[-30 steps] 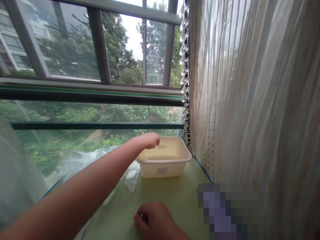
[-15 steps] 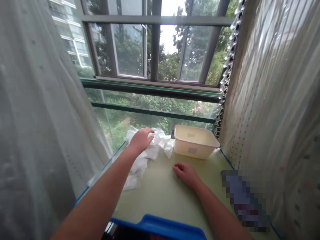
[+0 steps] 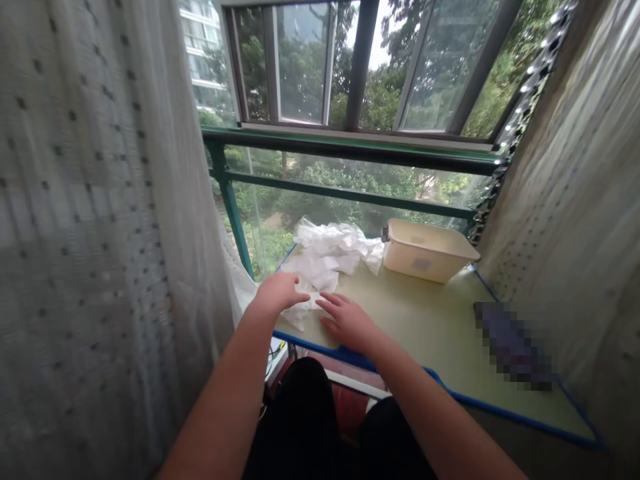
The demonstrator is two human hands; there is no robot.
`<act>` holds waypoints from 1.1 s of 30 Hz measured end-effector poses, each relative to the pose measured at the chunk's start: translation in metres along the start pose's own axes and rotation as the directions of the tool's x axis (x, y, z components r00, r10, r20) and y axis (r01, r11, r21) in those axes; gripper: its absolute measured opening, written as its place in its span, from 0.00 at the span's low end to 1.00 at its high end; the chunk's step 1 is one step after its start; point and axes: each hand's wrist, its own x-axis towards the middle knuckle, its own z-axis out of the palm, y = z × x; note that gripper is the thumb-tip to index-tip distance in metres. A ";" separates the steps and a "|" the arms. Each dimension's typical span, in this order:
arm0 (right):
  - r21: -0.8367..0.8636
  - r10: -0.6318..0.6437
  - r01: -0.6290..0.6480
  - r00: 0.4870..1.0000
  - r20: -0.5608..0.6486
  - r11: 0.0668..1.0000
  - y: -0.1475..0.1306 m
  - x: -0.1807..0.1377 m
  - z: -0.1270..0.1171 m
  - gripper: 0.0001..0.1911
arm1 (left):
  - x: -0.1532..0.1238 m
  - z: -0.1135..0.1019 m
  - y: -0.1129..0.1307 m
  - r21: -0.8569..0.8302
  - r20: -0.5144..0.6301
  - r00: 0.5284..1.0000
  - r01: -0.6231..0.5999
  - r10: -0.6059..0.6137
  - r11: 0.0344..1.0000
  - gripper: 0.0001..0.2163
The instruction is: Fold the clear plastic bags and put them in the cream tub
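My left hand (image 3: 280,293) rests on the near end of a heap of crumpled white plastic bags (image 3: 330,253) at the left of a pale green table (image 3: 430,327). Its fingers are curled over the plastic; whether they grip it I cannot make out. My right hand (image 3: 345,320) lies flat on the table beside it, fingers stretched toward the bags and touching their edge. A cream plastic tub (image 3: 425,250) stands at the far side of the table, right of the heap.
A blurred dark object (image 3: 513,343) lies on the table's right part. Sheer dotted curtains hang at the left (image 3: 100,233) and right (image 3: 580,200). A green railing (image 3: 350,150) and glass window run behind the table. My dark-clothed legs (image 3: 310,427) are below the table's blue edge.
The view pulled back and down from the window. My left hand came from above the tub to the bag heap's near end. My right hand moved left to the bags and flattened.
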 end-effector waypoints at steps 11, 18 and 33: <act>-0.227 0.161 -0.162 0.987 -0.021 0.960 0.004 -0.031 -0.002 0.13 | -0.024 0.034 0.004 -0.049 -0.164 0.982 -0.107 0.098 0.993 0.16; 0.091 0.324 -0.311 0.911 -0.255 0.946 0.031 -0.070 -0.022 0.10 | -0.032 0.025 0.052 -0.128 -0.307 0.887 -0.397 0.344 0.909 0.22; 0.899 0.795 -0.215 0.573 -0.199 0.381 0.115 -0.079 -0.079 0.30 | 0.071 0.072 0.189 -0.903 0.050 0.920 -0.125 0.389 0.412 0.14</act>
